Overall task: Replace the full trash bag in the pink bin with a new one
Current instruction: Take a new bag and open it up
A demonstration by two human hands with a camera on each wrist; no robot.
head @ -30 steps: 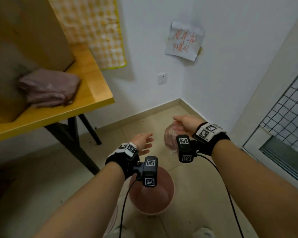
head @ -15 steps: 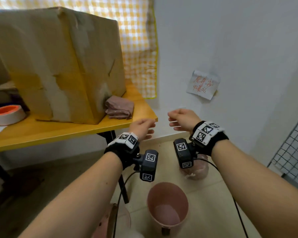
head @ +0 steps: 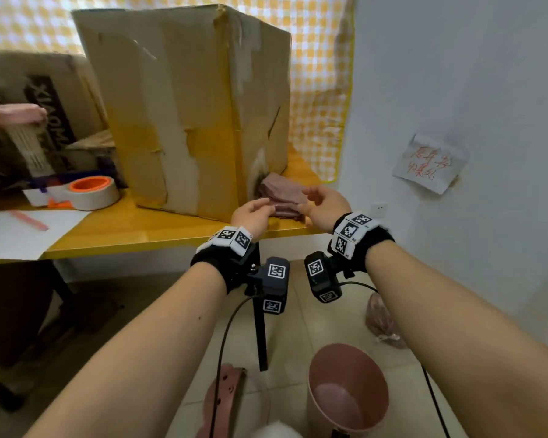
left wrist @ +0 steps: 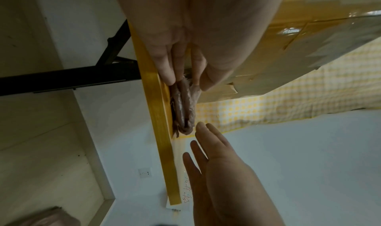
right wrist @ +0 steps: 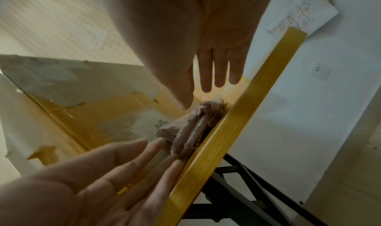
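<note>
A stack of folded pink bags [head: 282,191] lies at the corner of the yellow table [head: 140,229], against a big cardboard box. My left hand [head: 264,205] touches the stack's near end with straight fingers [left wrist: 168,73]. My right hand [head: 307,200] hovers open just beside the stack's other end, fingers [right wrist: 218,76] straight. In the wrist views the bags [left wrist: 183,105] [right wrist: 193,127] lie along the table edge between both hands. The pink bin [head: 348,387] stands unlined on the floor below. The full tied bag [head: 382,324] sits on the floor by the wall.
The tall cardboard box [head: 184,105] fills the table behind the bags. A tape roll [head: 92,192] and papers lie further left, where another person's hand [head: 13,113] shows. A black table leg [head: 261,327] stands next to the bin. A brown object [head: 225,396] lies on the floor.
My right hand has let go of the full bag, which now sits on the floor. Both hands have risen from above the bin to the folded bags on the table.
</note>
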